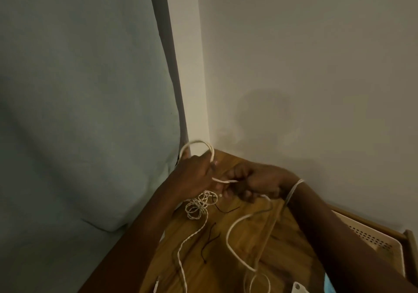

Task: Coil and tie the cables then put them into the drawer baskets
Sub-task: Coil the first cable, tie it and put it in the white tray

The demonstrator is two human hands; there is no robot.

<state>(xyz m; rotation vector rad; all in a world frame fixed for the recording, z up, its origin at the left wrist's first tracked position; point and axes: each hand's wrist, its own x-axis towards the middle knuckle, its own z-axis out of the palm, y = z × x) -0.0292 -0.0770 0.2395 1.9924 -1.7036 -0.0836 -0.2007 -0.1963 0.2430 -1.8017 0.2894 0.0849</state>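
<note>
Both hands [199, 175] [257, 184] apparently clenched, together.

Dim room, warm yellowish light. Big plain wall [316, 55] fills the upper right of the frame, pale grey-beige w/ a soft shadow low in the middle. A narrow white strip of wall [192, 77] runs down the center-top to the corner. Left side of the frame: a big pale blue-green cushion [79, 100], soft, w/ a dark edge along its right side. Bottom center: a brown wooden table top [246, 238] pushed into the corner, wood grain showing. Lower right edge: a wooden frame [410, 249].
</note>
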